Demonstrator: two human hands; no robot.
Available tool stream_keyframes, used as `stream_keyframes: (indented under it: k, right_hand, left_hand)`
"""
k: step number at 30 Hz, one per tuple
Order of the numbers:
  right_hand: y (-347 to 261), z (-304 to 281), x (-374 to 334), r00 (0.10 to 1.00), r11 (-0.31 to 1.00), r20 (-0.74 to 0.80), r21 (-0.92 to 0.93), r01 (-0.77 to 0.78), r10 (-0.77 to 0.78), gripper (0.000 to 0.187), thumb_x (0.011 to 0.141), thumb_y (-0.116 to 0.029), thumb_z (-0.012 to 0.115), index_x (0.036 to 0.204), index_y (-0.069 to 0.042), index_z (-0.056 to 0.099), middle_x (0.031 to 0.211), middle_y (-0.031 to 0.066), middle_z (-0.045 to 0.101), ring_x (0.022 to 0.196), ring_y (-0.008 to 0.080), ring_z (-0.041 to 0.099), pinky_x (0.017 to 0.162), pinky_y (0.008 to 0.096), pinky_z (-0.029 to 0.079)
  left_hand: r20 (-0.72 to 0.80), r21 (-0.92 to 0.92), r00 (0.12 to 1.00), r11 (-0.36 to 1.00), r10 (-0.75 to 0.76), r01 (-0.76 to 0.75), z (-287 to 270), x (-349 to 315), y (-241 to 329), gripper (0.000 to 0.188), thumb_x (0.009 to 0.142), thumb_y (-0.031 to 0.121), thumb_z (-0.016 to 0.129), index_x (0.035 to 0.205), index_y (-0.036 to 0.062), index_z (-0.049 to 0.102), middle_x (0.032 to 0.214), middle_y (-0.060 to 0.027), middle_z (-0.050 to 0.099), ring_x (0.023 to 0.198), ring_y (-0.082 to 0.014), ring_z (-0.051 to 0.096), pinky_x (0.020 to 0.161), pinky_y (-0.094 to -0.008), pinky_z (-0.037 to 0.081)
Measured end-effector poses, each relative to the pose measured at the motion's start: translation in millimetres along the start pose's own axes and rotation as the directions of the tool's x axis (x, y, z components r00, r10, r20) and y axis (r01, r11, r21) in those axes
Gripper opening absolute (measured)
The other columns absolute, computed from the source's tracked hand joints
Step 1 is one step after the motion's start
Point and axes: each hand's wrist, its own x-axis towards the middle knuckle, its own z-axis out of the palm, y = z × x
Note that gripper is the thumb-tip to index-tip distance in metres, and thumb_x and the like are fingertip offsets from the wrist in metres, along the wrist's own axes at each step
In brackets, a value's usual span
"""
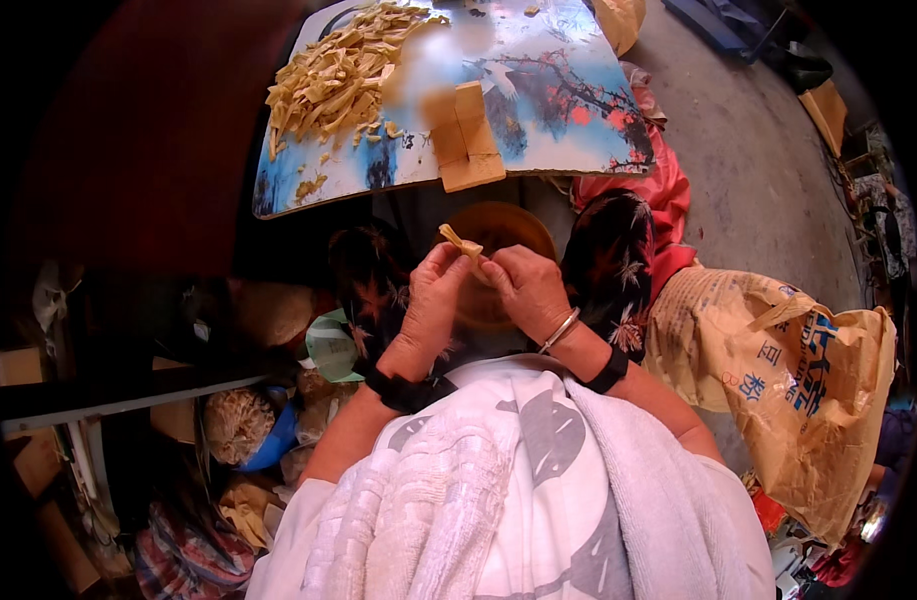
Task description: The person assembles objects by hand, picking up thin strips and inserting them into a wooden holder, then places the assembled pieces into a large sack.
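In front of my lap, my left hand (433,305) pinches a short, pale yellow dried strip (460,241) between thumb and fingers. One end of it sticks up from the fingertips. My right hand (528,290), with a silver bangle at the wrist, grips the other end, so the hands nearly meet. Beneath them sits a round brownish bowl (526,222) between my knees, mostly hidden by the hands. A heap of similar yellow strips (343,75) lies on the far left of the painted tabletop (568,140).
A folded tan cardboard piece (468,135) overhangs the table's near edge. To my right stands a large brown paper sack (778,380), with red cloth (668,195) beyond it. On the left are a metal bar (138,400), a blue basin (271,440) and several bags.
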Motion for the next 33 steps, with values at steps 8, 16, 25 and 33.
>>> stream_keyframes:
  k: [8,16,25,33]
  right_hand:
    - [3,0,17,0.943,0.818,0.167,0.468,-0.333,0.289,0.027,0.096,-0.027,0.055,0.096,-0.001,0.063,0.08,0.011,0.069,0.07,0.0272,0.066,0.061,0.0327,0.05]
    - [9,-4,14,0.919,0.739,0.27,0.549,-0.392,0.287,0.024,0.088,-0.024,0.067,0.099,-0.003,0.062,0.076,0.0033,0.064,0.065,0.0168,0.062,0.059,0.0277,0.049]
    - [12,-15,14,0.792,0.286,0.479,0.753,-0.592,0.379,0.009,0.085,-0.007,0.067,0.088,-0.01,0.059,0.07,-0.0067,0.05,0.051,0.0021,0.039,0.045,0.0178,0.026]
    - [2,-28,54,0.892,0.52,0.39,0.726,-0.449,0.227,0.016,0.095,-0.022,0.061,0.103,-0.009,0.058,0.072,-0.0063,0.047,0.056,0.0023,0.041,0.048,0.0175,0.031]
  left_hand:
    - [0.128,0.034,0.987,0.995,-0.097,0.094,-6,-5,-8,0.019,0.097,0.015,0.057,0.111,0.0024,0.059,0.087,-0.0016,0.062,0.076,-0.0096,0.058,0.071,-0.0214,0.048]
    - [0.078,0.212,0.996,0.977,-0.035,0.017,-4,-12,2,0.013,0.099,0.018,0.055,0.097,0.0051,0.06,0.068,0.0056,0.046,0.053,-0.0025,0.037,0.048,-0.019,0.035]
    - [0.125,-0.018,0.956,0.963,-0.265,0.27,-27,-28,15,0.017,0.098,0.019,0.057,0.09,0.0049,0.062,0.058,0.0105,0.035,0.047,0.0,0.027,0.043,-0.0174,0.022]
    - [0.123,0.254,0.982,0.961,-0.142,0.107,-16,6,52,0.019,0.098,0.021,0.056,0.09,0.0064,0.064,0.06,0.0088,0.042,0.049,-0.0011,0.034,0.045,-0.0179,0.028]
